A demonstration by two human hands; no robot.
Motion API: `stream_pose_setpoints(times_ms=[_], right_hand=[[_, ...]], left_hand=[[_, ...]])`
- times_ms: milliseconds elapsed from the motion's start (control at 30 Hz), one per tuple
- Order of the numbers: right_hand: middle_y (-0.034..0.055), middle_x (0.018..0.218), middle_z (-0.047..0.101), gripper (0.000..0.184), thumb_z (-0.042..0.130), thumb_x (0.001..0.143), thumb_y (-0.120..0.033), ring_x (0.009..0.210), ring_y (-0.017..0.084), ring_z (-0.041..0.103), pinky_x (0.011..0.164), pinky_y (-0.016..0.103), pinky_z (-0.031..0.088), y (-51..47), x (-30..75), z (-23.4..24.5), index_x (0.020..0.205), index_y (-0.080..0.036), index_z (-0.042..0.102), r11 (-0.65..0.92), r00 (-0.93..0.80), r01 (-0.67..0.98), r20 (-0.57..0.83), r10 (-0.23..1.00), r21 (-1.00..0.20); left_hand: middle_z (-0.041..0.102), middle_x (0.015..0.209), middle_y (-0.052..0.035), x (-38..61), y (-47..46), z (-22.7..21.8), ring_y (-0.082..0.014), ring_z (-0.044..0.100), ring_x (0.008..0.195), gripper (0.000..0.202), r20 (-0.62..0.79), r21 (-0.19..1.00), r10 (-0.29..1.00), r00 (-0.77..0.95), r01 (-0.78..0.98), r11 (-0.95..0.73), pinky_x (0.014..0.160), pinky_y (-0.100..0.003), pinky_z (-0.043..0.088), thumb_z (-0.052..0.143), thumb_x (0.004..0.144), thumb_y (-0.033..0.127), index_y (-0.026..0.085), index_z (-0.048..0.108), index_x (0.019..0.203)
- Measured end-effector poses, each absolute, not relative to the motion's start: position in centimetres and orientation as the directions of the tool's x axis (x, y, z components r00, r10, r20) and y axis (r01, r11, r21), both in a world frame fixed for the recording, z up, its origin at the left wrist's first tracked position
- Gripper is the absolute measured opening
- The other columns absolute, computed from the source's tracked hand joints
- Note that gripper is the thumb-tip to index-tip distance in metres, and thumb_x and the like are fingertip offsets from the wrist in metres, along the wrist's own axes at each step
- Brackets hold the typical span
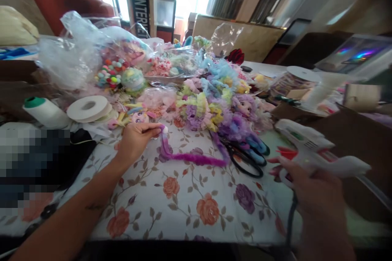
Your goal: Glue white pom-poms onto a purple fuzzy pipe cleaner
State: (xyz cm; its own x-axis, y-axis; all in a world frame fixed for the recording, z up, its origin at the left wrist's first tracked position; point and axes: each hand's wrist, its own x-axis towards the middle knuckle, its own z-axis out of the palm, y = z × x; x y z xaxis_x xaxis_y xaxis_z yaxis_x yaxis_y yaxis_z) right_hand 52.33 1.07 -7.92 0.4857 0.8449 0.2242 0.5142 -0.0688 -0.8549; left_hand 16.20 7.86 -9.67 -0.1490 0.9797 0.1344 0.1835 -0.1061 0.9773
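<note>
My left hand (134,140) pinches one end of a fuzzy purple strip, like a chenille stem (196,158), near a small white spot. The strip hangs down, runs right along the tablecloth and bends up near the black-handled scissors (246,159). My right hand (315,187), blurred, is closed around the white hot glue gun (306,136); its grip is partly hidden by my fingers. The gun has a red part, and a dark cord runs down beside my wrist. Just beyond the scissors lies a purple-haired doll head (243,106) among ruffled trim.
Pastel ruffles (196,106), pom-poms (112,73) and plastic bags (73,53) heap across the back. A white thread cone (45,112) and ribbon roll (88,108) stand left. A cardboard box (361,163) is at right. Flowered cloth (190,195) covers the table.
</note>
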Motion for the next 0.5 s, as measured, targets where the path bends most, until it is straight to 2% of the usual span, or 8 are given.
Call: stream_pose_setpoints(times_ms=[33,67,133,200,300,500], right_hand=[[0.005,0.064,0.067,0.017,0.069,0.072,-0.039,0.05,0.019,0.058,0.045,0.032,0.046,1.1,50.0,-7.6,0.077,-0.023,0.069,-0.036,0.465,0.398,0.168,0.869,-0.916],[0.0042,0.069,0.068,0.023,0.071,0.07,-0.039,0.051,0.017,0.058,0.044,0.03,0.045,1.1,47.7,-7.3,0.086,-0.022,0.071,-0.006,0.38,0.293,0.111,0.918,-0.956],[0.002,0.067,0.066,0.032,0.072,0.07,-0.039,0.049,0.015,0.055,0.044,0.028,0.044,1.6,43.6,-6.8,0.096,-0.02,0.072,-0.032,0.178,0.165,-0.002,0.984,-0.986],[0.0006,0.063,0.064,0.034,0.072,0.072,-0.038,0.049,0.013,0.053,0.046,0.027,0.043,2.4,40.7,-6.6,0.1,-0.019,0.072,-0.07,0.03,0.128,-0.067,0.997,-0.989],[-0.0007,0.06,0.062,0.032,0.071,0.073,-0.038,0.048,0.012,0.051,0.046,0.025,0.042,3.9,38.7,-6.9,0.099,-0.018,0.072,-0.097,-0.104,0.119,-0.11,0.988,-0.988],[0.004,0.078,0.069,0.037,0.073,0.072,-0.042,0.051,0.013,0.052,0.046,0.026,0.042,4.2,38.6,-9.3,0.101,-0.018,0.071,-0.152,-0.169,0.06,-0.16,0.972,-0.987]], left_hand=[[0.079,0.08,-0.0037,16.2,7.9,-9.6,-0.02,0.073,0.072,0.021,0.145,0.976,0.978,-0.152,0.186,-0.116,0.07,-0.031,0.061,0.078,0.069,0.029,0.023,0.08,0.09],[0.079,0.08,-0.0034,16.2,7.9,-9.6,-0.0201,0.073,0.073,0.02,0.156,0.974,0.975,-0.157,0.186,-0.126,0.07,-0.03,0.061,0.078,0.07,0.028,0.023,0.08,0.089],[0.079,0.079,-0.003,16.1,7.9,-9.7,-0.02,0.072,0.073,0.018,0.177,0.972,0.97,-0.168,0.184,-0.146,0.071,-0.03,0.06,0.076,0.071,0.027,0.023,0.08,0.088],[0.078,0.078,-0.0028,15.9,8.0,-9.8,-0.0195,0.072,0.072,0.018,0.197,0.967,0.964,-0.181,0.196,-0.162,0.071,-0.03,0.059,0.075,0.072,0.027,0.023,0.08,0.088],[0.078,0.08,-0.0028,15.6,8.1,-9.7,-0.0194,0.071,0.073,0.017,0.237,0.953,0.947,-0.215,0.239,-0.184,0.071,-0.029,0.057,0.074,0.073,0.028,0.023,0.08,0.088],[0.078,0.076,-0.0019,15.8,7.9,-9.2,-0.0194,0.072,0.069,0.017,0.213,0.955,0.945,-0.248,0.258,-0.148,0.067,-0.028,0.056,0.071,0.076,0.027,0.022,0.08,0.091]])
